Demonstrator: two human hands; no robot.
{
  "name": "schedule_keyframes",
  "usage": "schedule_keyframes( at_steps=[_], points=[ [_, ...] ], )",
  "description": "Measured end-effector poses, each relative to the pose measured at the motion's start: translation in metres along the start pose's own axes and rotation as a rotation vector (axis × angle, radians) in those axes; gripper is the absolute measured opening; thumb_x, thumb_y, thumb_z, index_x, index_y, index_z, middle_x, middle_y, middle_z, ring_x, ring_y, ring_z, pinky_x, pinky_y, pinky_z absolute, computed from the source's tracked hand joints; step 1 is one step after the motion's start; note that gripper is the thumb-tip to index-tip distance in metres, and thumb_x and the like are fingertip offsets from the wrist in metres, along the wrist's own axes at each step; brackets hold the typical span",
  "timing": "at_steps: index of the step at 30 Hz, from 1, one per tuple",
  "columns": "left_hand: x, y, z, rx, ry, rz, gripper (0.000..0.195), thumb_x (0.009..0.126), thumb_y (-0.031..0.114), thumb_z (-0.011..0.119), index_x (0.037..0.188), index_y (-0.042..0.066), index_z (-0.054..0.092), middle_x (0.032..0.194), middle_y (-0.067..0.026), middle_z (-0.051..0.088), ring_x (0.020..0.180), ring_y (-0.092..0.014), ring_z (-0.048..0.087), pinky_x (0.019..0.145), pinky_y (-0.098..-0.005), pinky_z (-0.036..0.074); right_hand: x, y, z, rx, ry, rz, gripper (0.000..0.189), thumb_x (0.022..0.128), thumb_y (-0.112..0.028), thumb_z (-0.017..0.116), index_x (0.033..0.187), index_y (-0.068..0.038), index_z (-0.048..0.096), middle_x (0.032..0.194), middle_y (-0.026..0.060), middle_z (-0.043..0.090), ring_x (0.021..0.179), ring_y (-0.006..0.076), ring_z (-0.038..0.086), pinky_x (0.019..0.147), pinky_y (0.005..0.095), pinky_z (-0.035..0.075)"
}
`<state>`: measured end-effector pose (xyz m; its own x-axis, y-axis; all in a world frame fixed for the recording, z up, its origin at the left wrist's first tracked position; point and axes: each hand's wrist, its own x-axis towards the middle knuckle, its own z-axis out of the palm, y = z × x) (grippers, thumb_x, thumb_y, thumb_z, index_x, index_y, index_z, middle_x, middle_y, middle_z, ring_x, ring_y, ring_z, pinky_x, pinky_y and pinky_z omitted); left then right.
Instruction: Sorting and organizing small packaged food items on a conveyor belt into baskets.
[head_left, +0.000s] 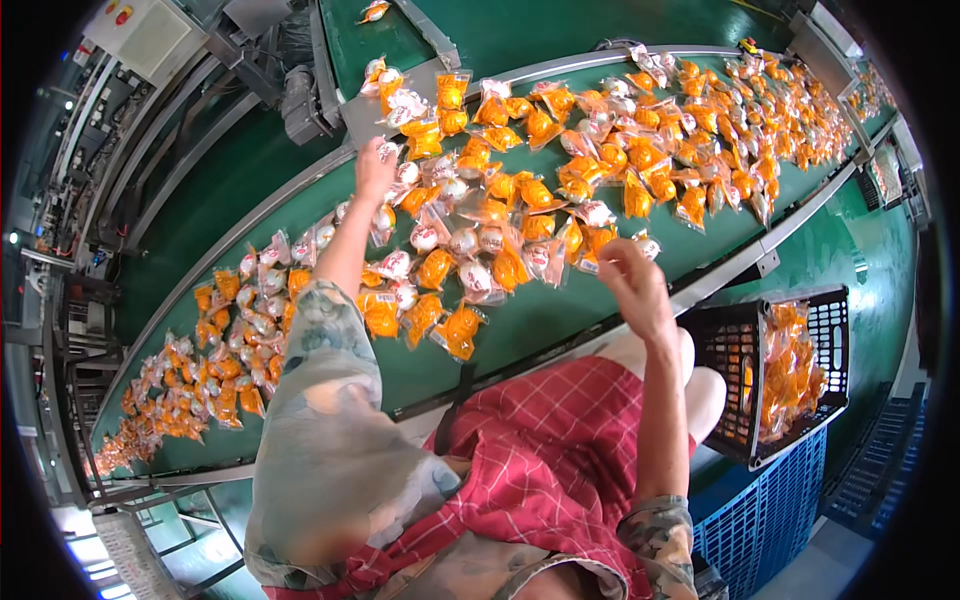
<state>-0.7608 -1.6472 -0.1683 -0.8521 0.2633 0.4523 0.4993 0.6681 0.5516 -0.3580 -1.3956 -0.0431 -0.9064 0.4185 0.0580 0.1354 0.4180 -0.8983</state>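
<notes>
A green conveyor belt (570, 315) crosses in front of me, bearing many small clear plastic packets, some with orange contents (459, 330) and some with white egg-shaped contents and red print (475, 277). At the belt's far edge, my left hand (377, 169) has its fingers on a white packet (388, 151); whether it grips the packet is hard to tell. My right hand (636, 289) hovers over the near side of the belt with curled fingers, close to orange packets (600, 238); its fingertips are partly hidden, and no packet shows clearly in it.
A black plastic crate (757, 382) holding orange packets stands at the right, above blue plastic crates (765, 510). A metal rail (735, 266) edges the belt's near side. Beyond the far edge are a metal plate (364, 116), another green belt (510, 26) and machinery with a control box (142, 34).
</notes>
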Motion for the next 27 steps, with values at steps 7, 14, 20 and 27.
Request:
schedule_keyframes(
  at_steps=[7,14,20,27],
  points=[
    [0.080,-0.036,0.053,0.250,-0.570,-0.224,0.067,0.080,0.058,0.054,0.106,-0.003,0.062,0.108,-0.0225,0.062,0.100,-0.034,0.061,0.087,-0.0387,0.047,0.027,0.022,0.070,-0.027,-0.120,0.067,0.020,0.084,-0.012,0.059,0.099,0.000,0.055,0.082,0.0104,0.060,0.074,0.0166,0.059,0.065,0.0302,0.047],
    [0.048,0.023,0.113,0.306,-0.632,-0.266,0.069,0.069,0.037,0.071,0.120,-0.003,0.048,0.111,-0.0236,0.060,0.102,-0.035,0.060,0.087,-0.0398,0.048,0.031,0.015,0.083,-0.226,-0.169,0.084,0.025,0.081,-0.009,0.062,0.102,0.001,0.053,0.090,0.0159,0.058,0.076,0.0264,0.060,0.068,0.0344,0.048],
    [0.012,0.052,0.050,-0.405,-0.247,-0.040,0.057,0.073,0.023,0.070,0.119,0.001,0.045,0.097,-0.0162,0.064,0.084,-0.025,0.065,0.074,-0.0357,0.052,0.038,0.011,0.098,0.133,-0.196,0.195,0.043,0.082,-0.012,0.065,0.120,-0.003,0.045,0.113,0.0159,0.052,0.086,0.0256,0.062,0.070,0.0376,0.050],
    [-0.069,0.204,-0.021,-0.789,-1.073,0.385,0.078,0.071,0.033,0.075,0.130,0.003,0.035,0.115,-0.0159,0.049,0.106,-0.027,0.053,0.090,-0.0376,0.044,0.030,0.017,0.104,0.878,-0.117,0.278,0.088,0.081,-0.043,0.066,0.144,-0.014,0.012,0.136,0.0133,0.038,0.111,0.0285,0.053,0.083,0.0400,0.050]
  ],
)
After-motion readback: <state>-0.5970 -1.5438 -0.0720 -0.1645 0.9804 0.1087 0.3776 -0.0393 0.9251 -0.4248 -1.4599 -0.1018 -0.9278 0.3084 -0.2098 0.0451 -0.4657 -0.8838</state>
